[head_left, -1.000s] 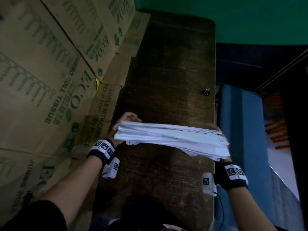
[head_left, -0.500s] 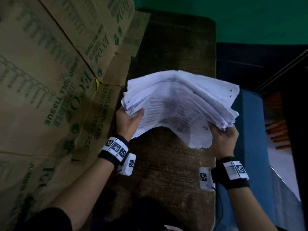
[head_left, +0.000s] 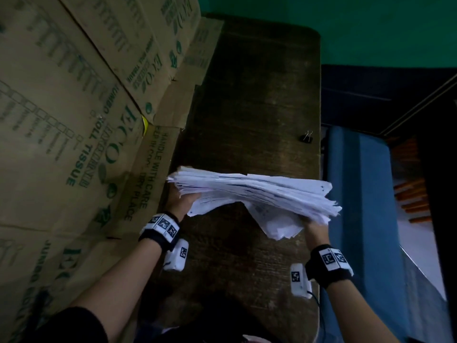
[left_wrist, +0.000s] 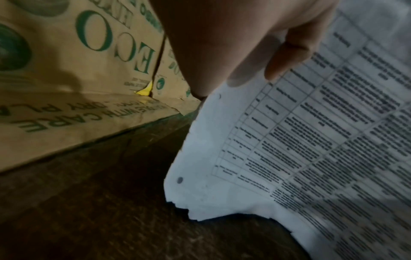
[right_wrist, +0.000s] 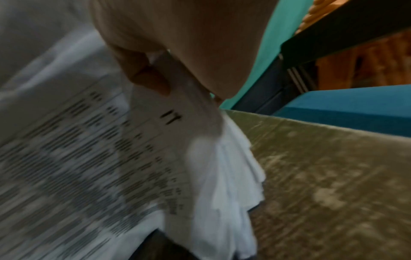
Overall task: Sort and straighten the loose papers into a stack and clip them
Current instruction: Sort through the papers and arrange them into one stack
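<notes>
My left hand (head_left: 181, 203) grips the left end of the thick sheaf of loose white printed papers (head_left: 252, 194), thumb and fingers (left_wrist: 286, 58) curled around the edge, and from the left wrist view I see the bottom sheet's printed table and a ragged, torn lower corner hanging down. My right hand (head_left: 312, 227) grasps the right end of the same sheaf from below, fingers clamped on the fanned, uneven edges; the right wrist view is blurred, but it shows the sheets splaying out in steps under my palm. I hold the sheaf lifted above the dark brown worn wooden tabletop (head_left: 249, 95), roughly level and seen nearly edge-on from the head view, with a few lower sheets sagging beneath the middle. The edges are not aligned. A small black binder clip with silver wire handles (head_left: 307, 137) sits on the tabletop near its right edge, well apart from the papers and beyond them. Along the left side of the tabletop stand brown corrugated cardboard boxes with green printing (head_left: 74, 120), one flap lying on the surface just beside my left hand. To the right of the tabletop I see a blue padded surface (head_left: 358, 194), and beyond the far end a green wall (head_left: 371, 26).
</notes>
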### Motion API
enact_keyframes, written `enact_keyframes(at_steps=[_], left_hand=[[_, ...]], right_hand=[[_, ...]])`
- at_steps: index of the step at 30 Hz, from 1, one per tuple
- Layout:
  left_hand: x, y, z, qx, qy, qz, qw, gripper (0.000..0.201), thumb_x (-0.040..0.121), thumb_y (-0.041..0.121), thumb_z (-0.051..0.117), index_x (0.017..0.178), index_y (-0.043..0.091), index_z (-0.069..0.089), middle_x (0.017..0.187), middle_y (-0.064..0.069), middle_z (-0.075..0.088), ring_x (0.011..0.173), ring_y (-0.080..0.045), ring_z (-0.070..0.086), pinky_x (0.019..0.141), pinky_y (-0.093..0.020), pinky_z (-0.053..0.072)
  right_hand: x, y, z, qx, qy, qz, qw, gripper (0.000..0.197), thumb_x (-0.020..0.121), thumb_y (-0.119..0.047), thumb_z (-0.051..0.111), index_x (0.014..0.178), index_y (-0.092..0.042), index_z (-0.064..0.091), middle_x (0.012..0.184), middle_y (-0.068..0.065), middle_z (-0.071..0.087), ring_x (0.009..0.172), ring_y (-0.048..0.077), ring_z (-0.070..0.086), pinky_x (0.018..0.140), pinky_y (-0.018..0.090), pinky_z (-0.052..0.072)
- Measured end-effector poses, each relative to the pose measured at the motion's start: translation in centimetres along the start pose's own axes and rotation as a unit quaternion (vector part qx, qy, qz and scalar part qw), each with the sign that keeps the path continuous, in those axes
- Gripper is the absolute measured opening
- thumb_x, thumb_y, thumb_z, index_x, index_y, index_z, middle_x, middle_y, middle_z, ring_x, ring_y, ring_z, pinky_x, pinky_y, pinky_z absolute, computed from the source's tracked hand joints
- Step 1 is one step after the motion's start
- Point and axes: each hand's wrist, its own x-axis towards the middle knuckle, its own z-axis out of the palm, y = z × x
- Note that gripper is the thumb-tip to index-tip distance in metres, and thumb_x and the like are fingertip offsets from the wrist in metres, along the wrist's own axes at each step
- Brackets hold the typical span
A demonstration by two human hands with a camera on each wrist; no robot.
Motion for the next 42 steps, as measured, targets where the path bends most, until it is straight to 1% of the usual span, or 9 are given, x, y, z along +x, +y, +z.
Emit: enact_keyframes(at_steps=[6, 9, 12, 16, 19, 24, 29, 35, 42], left_hand=[[1.3, -1.0, -1.2, -0.108, 0.020, 0.035, 0.993, 0.020, 0.093, 0.006, 0.052, 0.094, -0.012, 0.061, 0.092, -0.013, 0.068, 0.083, -0.008, 0.068, 0.074, -0.014, 0.050], [0.4, -1.0, -1.5, -0.080, -0.022, 0.036, 0.996, 0.045, 0.079, 0.015, 0.065, 0.113, -0.014, 0.054, 0.114, -0.023, 0.059, 0.108, -0.024, 0.058, 0.090, -0.032, 0.043], [0.3, -0.7, -1.1, -0.124, 0.006, 0.010, 0.992, 0.044, 0.059, 0.033, 0.072, 0.096, 0.011, 0.063, 0.097, -0.002, 0.065, 0.087, -0.002, 0.065, 0.079, -0.027, 0.046], [1.0, 0.2, -2.2, -0.184, 0.023, -0.006, 0.983, 0.042, 0.062, 0.014, 0.079, 0.102, 0.011, 0.066, 0.101, -0.001, 0.072, 0.094, -0.019, 0.068, 0.082, -0.037, 0.055], [0.5, -1.3, -2.5, -0.162, -0.049, -0.040, 0.985, 0.049, 0.062, 0.011, 0.083, 0.108, 0.014, 0.067, 0.110, -0.009, 0.071, 0.102, -0.028, 0.068, 0.092, -0.055, 0.051], [-1.0, -2.2, -2.4, -0.020, -0.106, -0.008, 0.994, 0.103, 0.038, 0.038, 0.088, 0.130, 0.030, 0.041, 0.128, 0.005, 0.053, 0.115, -0.006, 0.053, 0.088, -0.021, 0.046], [-1.6, 1.5, 1.1, 0.015, -0.234, 0.048, 0.971, 0.104, 0.040, 0.034, 0.094, 0.127, 0.048, 0.039, 0.135, 0.008, 0.051, 0.127, -0.010, 0.048, 0.104, -0.035, 0.042], [-2.7, 2.1, 3.6, -0.054, -0.216, -0.024, 0.975, 0.047, 0.058, 0.012, 0.090, 0.101, 0.014, 0.071, 0.101, -0.004, 0.074, 0.094, -0.018, 0.071, 0.088, -0.049, 0.056], [-1.8, -0.3, 2.1, -0.018, -0.168, -0.107, 0.980, 0.062, 0.049, 0.027, 0.095, 0.104, 0.015, 0.069, 0.100, -0.002, 0.074, 0.093, -0.020, 0.071, 0.083, -0.041, 0.057]], right_hand=[[0.9, -2.6, -0.6, 0.035, -0.012, -0.033, 0.999, 0.025, 0.076, -0.014, 0.054, 0.094, -0.030, 0.062, 0.072, -0.018, 0.065, 0.069, -0.018, 0.057, 0.065, 0.004, 0.044], [1.5, -1.7, -1.1, -0.007, -0.054, -0.056, 0.997, 0.033, 0.082, -0.006, 0.053, 0.112, 0.010, 0.053, 0.081, -0.017, 0.060, 0.071, -0.023, 0.056, 0.066, 0.011, 0.046], [1.9, -2.6, -1.1, 0.018, -0.053, -0.054, 0.997, 0.026, 0.078, -0.007, 0.066, 0.103, 0.000, 0.064, 0.083, -0.010, 0.069, 0.076, -0.005, 0.064, 0.070, 0.024, 0.051], [3.0, -6.7, -1.5, 0.054, -0.073, -0.077, 0.993, 0.009, 0.080, -0.002, 0.072, 0.086, -0.005, 0.067, 0.081, 0.004, 0.067, 0.074, 0.015, 0.059, 0.068, 0.035, 0.052], [4.3, -10.8, -1.7, 0.036, -0.119, -0.114, 0.986, 0.017, 0.078, 0.006, 0.071, 0.081, -0.010, 0.070, 0.073, -0.001, 0.065, 0.068, 0.016, 0.058, 0.063, 0.030, 0.051], [5.8, -15.7, -1.0, -0.049, -0.244, -0.100, 0.963, 0.030, 0.073, 0.012, 0.071, 0.077, -0.018, 0.074, 0.066, -0.005, 0.063, 0.065, 0.011, 0.055, 0.059, 0.023, 0.044], [5.9, -16.9, 2.4, -0.204, -0.362, -0.099, 0.904, 0.038, 0.076, 0.007, 0.071, 0.068, -0.030, 0.074, 0.064, -0.013, 0.070, 0.060, 0.001, 0.063, 0.060, 0.019, 0.051], [5.2, -15.6, 4.2, -0.306, -0.370, -0.141, 0.866, 0.028, 0.076, -0.017, 0.074, 0.085, -0.043, 0.071, 0.087, -0.013, 0.071, 0.084, 0.008, 0.066, 0.081, 0.040, 0.056], [5.9, -9.7, -2.7, -0.506, -0.272, -0.003, 0.818, 0.048, 0.055, -0.033, 0.083, 0.100, -0.027, 0.069, 0.092, -0.004, 0.069, 0.088, 0.019, 0.065, 0.077, 0.036, 0.054]])
